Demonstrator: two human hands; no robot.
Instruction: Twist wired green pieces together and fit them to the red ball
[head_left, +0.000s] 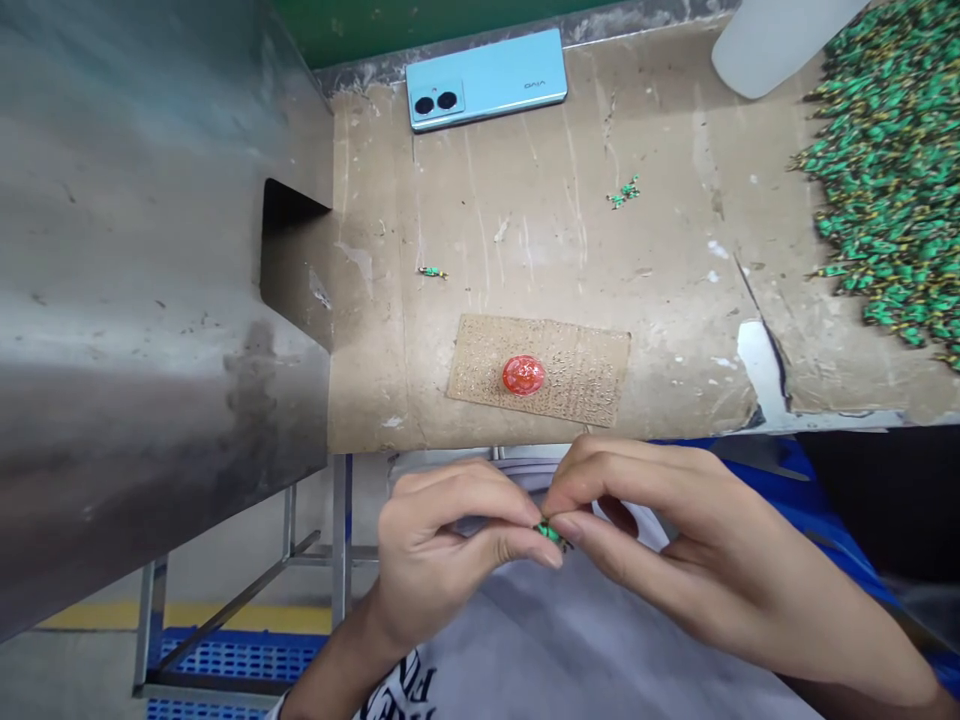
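My left hand and my right hand meet in front of the table edge. Thumb and forefinger of each are pinched together on a small green part, mostly covered by the fingertips. Just beyond them a glossy red dome-shaped piece rests on a speckled cardboard strip. A single green part with dark ends lies farther left, and a small cluster of green parts sits toward the back.
A large heap of green parts covers the right side. Near the back edge lie a light-blue phone and a whitish container. A metal panel stands on the left. The brown table covering is torn at the front right.
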